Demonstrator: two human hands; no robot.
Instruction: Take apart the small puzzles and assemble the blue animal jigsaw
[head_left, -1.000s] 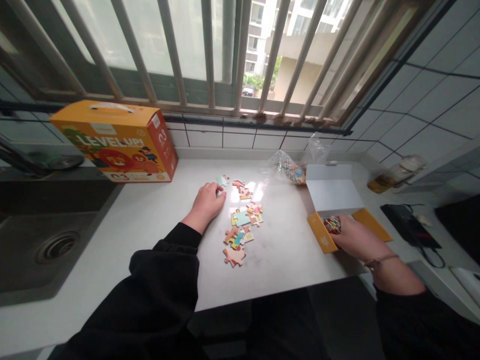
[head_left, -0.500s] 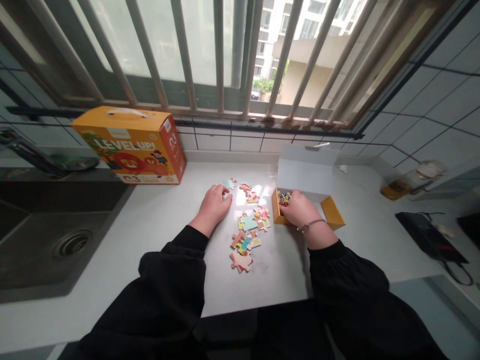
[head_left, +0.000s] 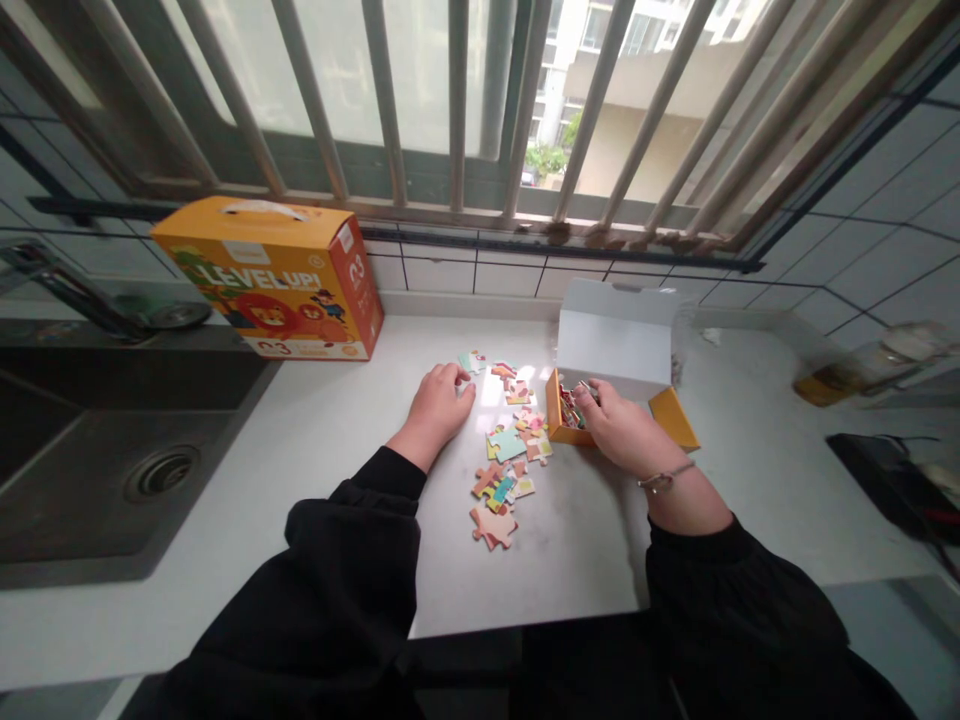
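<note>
My left hand [head_left: 439, 405] rests on the counter, its fingers loosely bent and the thumb apart, with nothing in it. Beyond its fingertips lies a pale green jigsaw puzzle piece [head_left: 472, 362]. Several more puzzle pieces run down the counter between my hands, among them a mint one [head_left: 506, 444] and a pinkish one [head_left: 493, 526] nearest me. My right hand [head_left: 621, 425] is over the small orange box [head_left: 568, 435], fingers pinched on a puzzle piece at its left end. More pieces [head_left: 570, 405] lie inside, partly covered by the hand. The box's white lid [head_left: 615, 335] stands open.
A large orange carton [head_left: 277, 290] with a handle stands at the back left, beside a dark sink [head_left: 82, 480] and its tap [head_left: 67, 290]. To the right are a jar of amber liquid [head_left: 847, 375] and a black device [head_left: 885, 490]. A barred window is behind the counter.
My right hand has drawn back slightly to the right within the box, showing more of the pieces inside. My left hand stays by the same piece. The whole view has shifted a little.
</note>
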